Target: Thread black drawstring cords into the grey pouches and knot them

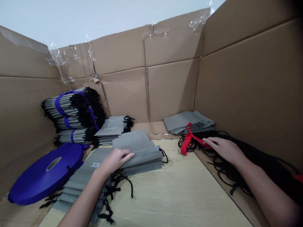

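My left hand point(118, 159) is closed at the near edge of a grey drawstring pouch point(139, 143) that lies on other grey pouches; part of its grip is hidden. A black cord loop point(164, 155) sticks out at the pouch's right end. Under my left forearm, a fanned row of grey pouches point(73, 186) with knotted black cords lies on the table. On the right, my right hand point(222, 148) pinches a red ribbon point(188, 138) beside a long bundle of black cords point(255, 151).
Cardboard walls point(172, 78) enclose the wooden tabletop point(184, 192). Pouch bundles tied with purple ribbon point(62, 105) are stacked at left, behind a large purple ribbon roll point(35, 176). A small pouch stack point(111, 124) is beside them. More flat grey pouches point(184, 121) lie at back right.
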`<state>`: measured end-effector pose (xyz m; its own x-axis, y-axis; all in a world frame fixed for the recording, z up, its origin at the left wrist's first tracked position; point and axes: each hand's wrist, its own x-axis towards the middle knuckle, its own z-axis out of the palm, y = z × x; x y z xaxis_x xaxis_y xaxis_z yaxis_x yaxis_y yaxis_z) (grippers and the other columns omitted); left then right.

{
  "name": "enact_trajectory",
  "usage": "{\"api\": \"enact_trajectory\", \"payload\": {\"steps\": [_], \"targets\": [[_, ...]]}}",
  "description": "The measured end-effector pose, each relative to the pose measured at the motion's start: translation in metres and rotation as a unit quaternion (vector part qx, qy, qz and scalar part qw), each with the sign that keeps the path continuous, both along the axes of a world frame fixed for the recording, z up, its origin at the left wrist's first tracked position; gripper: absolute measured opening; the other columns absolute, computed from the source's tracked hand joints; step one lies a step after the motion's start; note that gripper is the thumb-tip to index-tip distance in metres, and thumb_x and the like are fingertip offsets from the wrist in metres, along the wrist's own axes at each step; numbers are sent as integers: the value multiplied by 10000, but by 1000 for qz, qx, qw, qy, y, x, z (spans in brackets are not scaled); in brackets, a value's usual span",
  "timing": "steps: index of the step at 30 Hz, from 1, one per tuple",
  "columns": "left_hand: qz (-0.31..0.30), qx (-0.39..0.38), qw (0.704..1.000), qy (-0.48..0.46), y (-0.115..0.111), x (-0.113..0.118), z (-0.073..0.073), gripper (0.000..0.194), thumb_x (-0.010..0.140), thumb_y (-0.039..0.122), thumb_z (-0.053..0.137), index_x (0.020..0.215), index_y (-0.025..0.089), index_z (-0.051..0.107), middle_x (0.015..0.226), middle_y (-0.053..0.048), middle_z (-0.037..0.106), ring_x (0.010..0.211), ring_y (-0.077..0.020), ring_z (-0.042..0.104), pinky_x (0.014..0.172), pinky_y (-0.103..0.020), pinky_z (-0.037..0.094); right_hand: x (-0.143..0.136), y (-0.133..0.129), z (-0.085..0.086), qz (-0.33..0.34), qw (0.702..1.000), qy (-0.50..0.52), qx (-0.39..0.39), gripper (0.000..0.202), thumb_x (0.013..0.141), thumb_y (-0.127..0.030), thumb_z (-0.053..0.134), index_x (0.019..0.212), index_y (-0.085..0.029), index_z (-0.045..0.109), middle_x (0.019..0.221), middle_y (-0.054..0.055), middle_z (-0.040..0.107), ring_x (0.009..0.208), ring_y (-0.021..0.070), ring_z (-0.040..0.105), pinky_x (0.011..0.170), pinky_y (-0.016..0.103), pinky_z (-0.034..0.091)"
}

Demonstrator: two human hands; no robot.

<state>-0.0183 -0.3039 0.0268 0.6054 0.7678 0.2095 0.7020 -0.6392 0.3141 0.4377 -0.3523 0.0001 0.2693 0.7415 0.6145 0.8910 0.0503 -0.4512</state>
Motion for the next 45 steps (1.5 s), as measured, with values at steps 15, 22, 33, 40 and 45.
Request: {"api": "enact_trajectory", "payload": {"steps": [15, 22, 33, 40, 45], "targets": [[-40, 37, 998, 39, -16, 7, 2, 470, 913, 491, 308, 757, 196, 639, 624, -12, 611, 551, -137, 513, 524, -226, 244, -168, -7, 4, 426, 892, 20, -150, 271, 893, -326, 411, 775, -190, 614, 876, 60, 611, 863, 198, 553, 788, 305, 423], [-46, 47, 997, 30, -14, 6, 0, 461, 912, 495, 317, 776, 195, 640, 630, -8, 621, 573, -134, 539, 520, -221, 255, -157, -7, 7, 325, 926, 81, -172, 258, 876, -368, 419, 772, -187, 570, 759, 28, 573, 733, 183, 527, 670, 282, 403], [-40, 62, 997, 15, -17, 8, 0, 459, 917, 457, 319, 750, 197, 658, 593, -15, 606, 548, -137, 526, 525, -232, 234, -161, -9, -9, 367, 905, 89, -197, 199, 774, -281, 555, 943, -222, 468, 881, 12, 565, 798, 173, 550, 713, 281, 437], [-12, 94, 995, 35, -19, 12, -2, 463, 926, 440, 293, 719, 195, 626, 595, -27, 599, 560, -151, 533, 541, -251, 216, -170, -8, -12, 290, 953, -2, -92, 171, 846, -363, 495, 770, -212, 467, 783, 28, 552, 751, 192, 530, 671, 291, 408], [-15, 86, 996, 26, -19, 13, -2, 434, 928, 416, 305, 719, 193, 613, 590, -19, 582, 546, -144, 504, 538, -245, 212, -170, -8, -9, 314, 945, 6, -87, 234, 879, -288, 405, 715, -212, 552, 739, 49, 598, 739, 207, 555, 676, 308, 413]]}}
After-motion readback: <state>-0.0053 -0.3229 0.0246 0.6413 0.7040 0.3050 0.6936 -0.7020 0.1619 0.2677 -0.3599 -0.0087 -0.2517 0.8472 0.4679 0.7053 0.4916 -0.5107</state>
